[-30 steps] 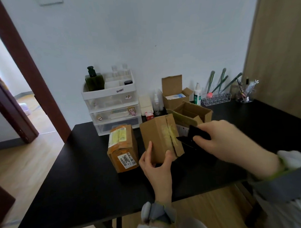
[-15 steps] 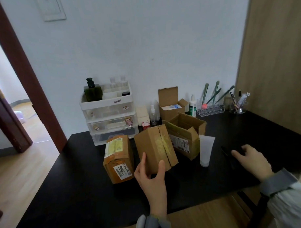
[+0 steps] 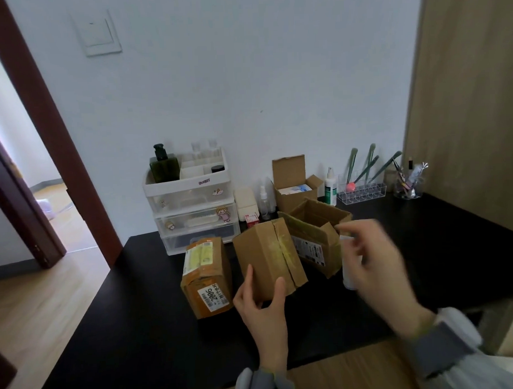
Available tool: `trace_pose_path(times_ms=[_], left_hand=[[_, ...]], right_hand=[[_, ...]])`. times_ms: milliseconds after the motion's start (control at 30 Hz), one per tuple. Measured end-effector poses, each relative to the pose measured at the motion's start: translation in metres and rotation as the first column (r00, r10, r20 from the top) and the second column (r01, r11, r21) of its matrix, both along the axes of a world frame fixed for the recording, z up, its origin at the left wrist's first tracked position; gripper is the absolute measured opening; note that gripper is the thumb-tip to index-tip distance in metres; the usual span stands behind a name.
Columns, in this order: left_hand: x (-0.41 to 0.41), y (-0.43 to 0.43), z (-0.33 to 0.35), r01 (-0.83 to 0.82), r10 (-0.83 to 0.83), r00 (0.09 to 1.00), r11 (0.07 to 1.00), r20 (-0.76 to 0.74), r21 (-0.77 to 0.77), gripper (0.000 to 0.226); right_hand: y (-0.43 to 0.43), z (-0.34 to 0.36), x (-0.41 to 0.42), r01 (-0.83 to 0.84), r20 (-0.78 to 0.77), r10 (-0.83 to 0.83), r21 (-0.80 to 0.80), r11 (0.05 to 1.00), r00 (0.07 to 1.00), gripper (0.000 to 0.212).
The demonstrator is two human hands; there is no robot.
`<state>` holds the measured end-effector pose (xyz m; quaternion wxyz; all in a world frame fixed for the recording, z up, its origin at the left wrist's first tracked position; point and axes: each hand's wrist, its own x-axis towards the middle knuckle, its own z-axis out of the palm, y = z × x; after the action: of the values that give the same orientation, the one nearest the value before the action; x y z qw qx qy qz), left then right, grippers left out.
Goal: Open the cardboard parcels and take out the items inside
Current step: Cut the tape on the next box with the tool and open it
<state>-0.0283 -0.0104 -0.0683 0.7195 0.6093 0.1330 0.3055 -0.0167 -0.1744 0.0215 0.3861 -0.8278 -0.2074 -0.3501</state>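
Note:
My left hand [image 3: 260, 306] grips the near lower corner of a plain cardboard parcel [image 3: 267, 258], which stands tilted on the black table [image 3: 132, 329] with its yellowish tape seam slit open. My right hand [image 3: 374, 266], blurred by motion, hovers just right of this parcel with fingers loosely spread and holds nothing. Left of it stands a sealed parcel in orange tape [image 3: 207, 276] with a white label. Behind it sits an opened, labelled parcel [image 3: 315, 236] with its flaps up. A white tube [image 3: 349, 274] stands behind my right hand, mostly hidden.
A white drawer organiser [image 3: 191, 199] with bottles stands against the wall. Further right are a small open carton [image 3: 292, 181], a spray bottle [image 3: 330, 187], a clear rack with brushes [image 3: 362, 187] and a cup of pens [image 3: 409, 181]. A doorway opens on the left.
My right hand put a black tool down on the table to the right, then came back empty toward the slit parcel. The left hand kept its hold. The camera tilted up.

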Motion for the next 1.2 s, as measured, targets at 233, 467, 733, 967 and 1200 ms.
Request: trace_pose_path(times_ms=[233,467,733,967,1200], left_hand=[[-0.016,0.006,0.005,0.033,-0.032,0.999,0.999,-0.039,0.009,0.055],[-0.024,0.020,0.004,0.052,-0.051,0.996,0.999,-0.071,0.014,0.054],[-0.028,0.024,0.012,0.081,-0.089,0.988,0.994,-0.125,-0.067,0.056],[-0.022,0.033,0.021,0.213,-0.148,0.937,0.960,-0.316,0.182,0.055],[-0.017,0.019,0.058,0.120,0.137,0.963,0.554,-0.232,0.824,0.080]], right_hand=[[0.071,-0.013,0.015,-0.268,-0.535,0.158,-0.134,0.954,0.830,0.082],[0.062,0.005,0.031,-0.454,-0.671,0.272,-0.108,0.885,0.690,0.085],[0.068,0.010,0.041,-0.326,-0.598,0.177,-0.149,0.934,0.782,0.081],[0.053,0.005,0.040,-0.336,-0.610,0.241,-0.045,0.941,0.755,0.071],[0.054,-0.003,0.033,-0.385,-0.477,0.220,-0.281,0.879,0.851,0.037]])
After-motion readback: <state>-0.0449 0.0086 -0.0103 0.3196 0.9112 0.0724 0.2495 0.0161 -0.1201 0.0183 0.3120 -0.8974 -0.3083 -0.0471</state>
